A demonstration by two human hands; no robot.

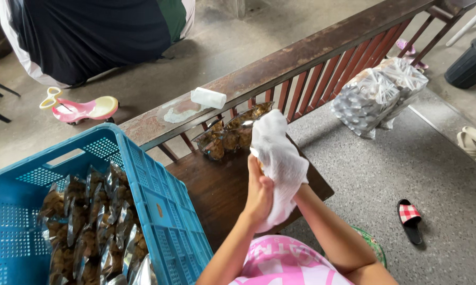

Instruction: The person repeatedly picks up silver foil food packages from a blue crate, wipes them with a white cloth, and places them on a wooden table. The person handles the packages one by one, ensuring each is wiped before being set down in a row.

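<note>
The right hand is almost wholly hidden inside the white cloth (279, 158); only its forearm shows, running up from the lower right, so I cannot tell how its fingers sit. The left hand (260, 192) presses flat against the cloth's left side, fingers closed on the fabric and pointing up. The cloth is held in the air above the dark wooden surface (217, 192), its long axis near upright, leaning slightly left at the top, its lower end tucked between the palms.

Behind the cloth, clear packs of brown snacks (228, 134) lie on the surface against the wooden rail (301, 55), partly covered by the cloth. A blue crate (159, 211) at left is cut off by the frame edge and holds more packs, their contents dim under shiny film. A person in dark clothing at top left is cropped.
</note>
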